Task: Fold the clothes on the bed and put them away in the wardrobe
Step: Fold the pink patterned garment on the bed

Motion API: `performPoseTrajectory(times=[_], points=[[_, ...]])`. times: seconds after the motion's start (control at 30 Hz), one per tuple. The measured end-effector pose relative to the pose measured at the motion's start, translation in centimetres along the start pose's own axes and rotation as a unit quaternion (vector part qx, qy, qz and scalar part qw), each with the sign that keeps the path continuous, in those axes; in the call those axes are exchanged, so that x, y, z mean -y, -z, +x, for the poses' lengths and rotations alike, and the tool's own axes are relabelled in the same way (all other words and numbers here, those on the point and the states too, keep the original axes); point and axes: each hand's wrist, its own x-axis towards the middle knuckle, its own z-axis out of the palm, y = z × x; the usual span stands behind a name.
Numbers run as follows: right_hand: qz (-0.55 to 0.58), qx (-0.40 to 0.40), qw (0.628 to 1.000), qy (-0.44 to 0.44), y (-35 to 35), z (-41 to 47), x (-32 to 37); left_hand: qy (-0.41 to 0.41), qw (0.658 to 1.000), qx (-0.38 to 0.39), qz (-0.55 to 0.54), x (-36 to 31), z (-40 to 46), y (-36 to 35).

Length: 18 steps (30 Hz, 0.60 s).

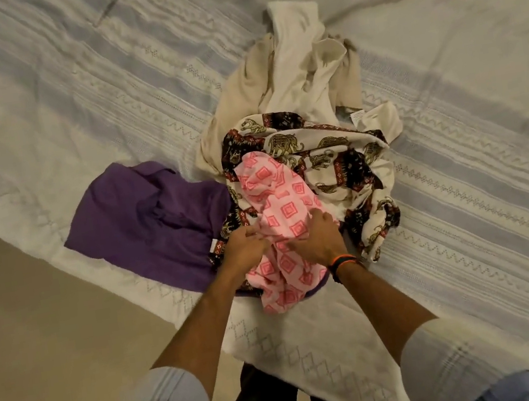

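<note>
Head view: pink patterned garment (277, 205), crumpled atop the clothes pile on the bed (32, 98). Left hand (246, 246) and right hand (314, 237) both pinch its folds. Likely light, limp, prone to slipping; best taken at hem corners.

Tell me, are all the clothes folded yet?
Not yet. Nothing looks folded so far. Both hands, left hand and right hand, grip the pink patterned garment, which is crumpled. Left to do: the purple garment, the elephant-print cloth and the cream clothes lie rumpled on the bed. The wardrobe is not in view, so nothing shows as put away.
</note>
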Motion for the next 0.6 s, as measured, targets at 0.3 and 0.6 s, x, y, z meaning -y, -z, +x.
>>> performPoseTrajectory(times=[0.3,0.6], points=[[0.09,-0.012,0.994,0.059,-1.5,1.3,-0.2,0.016,0.999,0.021,-0.024,0.8,1.4,0.1],[0.405,0.059,0.911,0.043,3.1,-3.8,1.9,-0.039,0.999,-0.007,-0.03,-1.4,-3.9,0.2]])
